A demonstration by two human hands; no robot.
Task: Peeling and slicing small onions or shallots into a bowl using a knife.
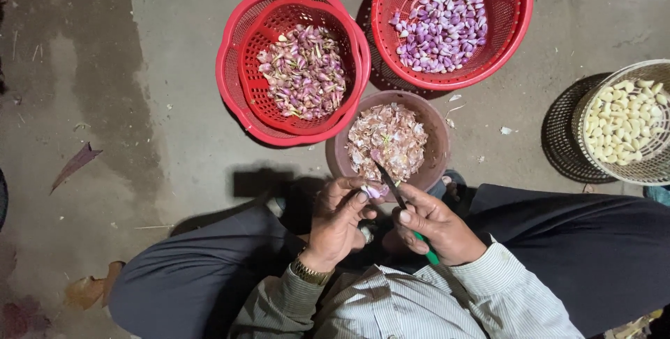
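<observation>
My left hand (pixel 338 219) pinches a small purple shallot (pixel 370 191) between thumb and fingers, just below the brown bowl. My right hand (pixel 434 224) grips a knife with a green handle (pixel 427 250); its dark blade (pixel 388 182) points up and left, with its tip over the bowl and its edge beside the shallot. The brown bowl (pixel 436 140) holds papery pink and white peelings. A wristwatch (pixel 309 271) sits on my left wrist.
A red basket (pixel 237 67) holds unpeeled shallots. Another red basket (pixel 513 25) holds peeled purple shallots. A pale woven basket (pixel 593 151) at right holds peeled garlic cloves. My knees in dark trousers spread left and right on the concrete floor; dry leaves lie at left.
</observation>
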